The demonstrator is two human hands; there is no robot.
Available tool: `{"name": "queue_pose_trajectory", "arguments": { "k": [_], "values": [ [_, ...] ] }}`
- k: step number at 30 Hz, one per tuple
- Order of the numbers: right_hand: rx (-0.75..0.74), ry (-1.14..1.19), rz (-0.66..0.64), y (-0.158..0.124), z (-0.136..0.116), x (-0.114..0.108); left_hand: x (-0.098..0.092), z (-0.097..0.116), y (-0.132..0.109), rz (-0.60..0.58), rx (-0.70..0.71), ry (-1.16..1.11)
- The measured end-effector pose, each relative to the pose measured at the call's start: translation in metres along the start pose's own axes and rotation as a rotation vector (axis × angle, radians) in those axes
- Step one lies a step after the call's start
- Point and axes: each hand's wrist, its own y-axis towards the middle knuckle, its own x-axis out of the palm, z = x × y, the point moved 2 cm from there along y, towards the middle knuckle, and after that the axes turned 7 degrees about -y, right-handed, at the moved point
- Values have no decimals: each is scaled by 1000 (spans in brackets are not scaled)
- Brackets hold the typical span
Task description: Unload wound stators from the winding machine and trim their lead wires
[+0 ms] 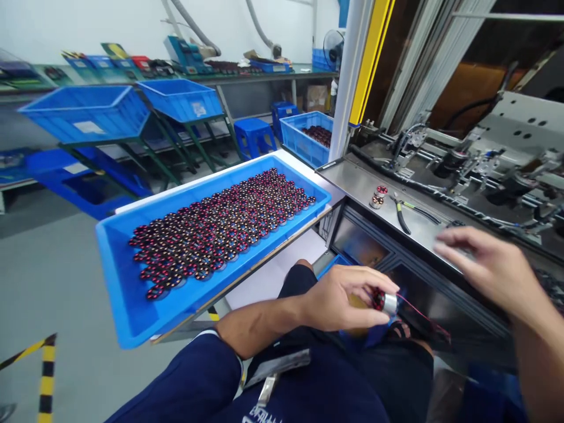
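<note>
My left hand point(352, 294), above my lap, has its thumb and fingers closed around a small motor part point(388, 302). That part has a silver cylindrical side and a red-and-black end. From it, a thin reddish wire point(416, 310) trails to the right. Over the front edge of the metal worktop, my right hand point(489, 258) is raised with thumb and fingers apart, somewhat blurred, and nothing shows between them. Pliers point(402, 216) with green-and-black handles lie on the worktop beyond it. Beside them stand a couple of small motor parts point(377, 200), one red on top.
To the left, a blue tray point(108, 264) holds rows of many red-and-black motor parts point(220, 223). A machine point(476, 153) with metal fixtures fills the right side behind a yellow post point(370, 59). Blue bins point(88, 111) on stands and a blue stool point(253, 132) are further back.
</note>
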Motion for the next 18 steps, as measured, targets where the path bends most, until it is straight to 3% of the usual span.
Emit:
{"name": "queue_pose_trajectory", "arguments": {
  "k": [4, 8, 13, 18],
  "values": [
    [36, -67, -35, 47, 14, 57, -1, -8, -5, 172, -189, -216],
    [87, -168, -127, 68, 40, 90, -5, -6, -8, 275, -197, -317],
    [77, -216, -212, 75, 67, 93, -13, -5, -8, 336, -180, -357],
    [94, -115, -215, 79, 79, 72, -10, -7, -5, 352, -195, -399]
  ]
}}
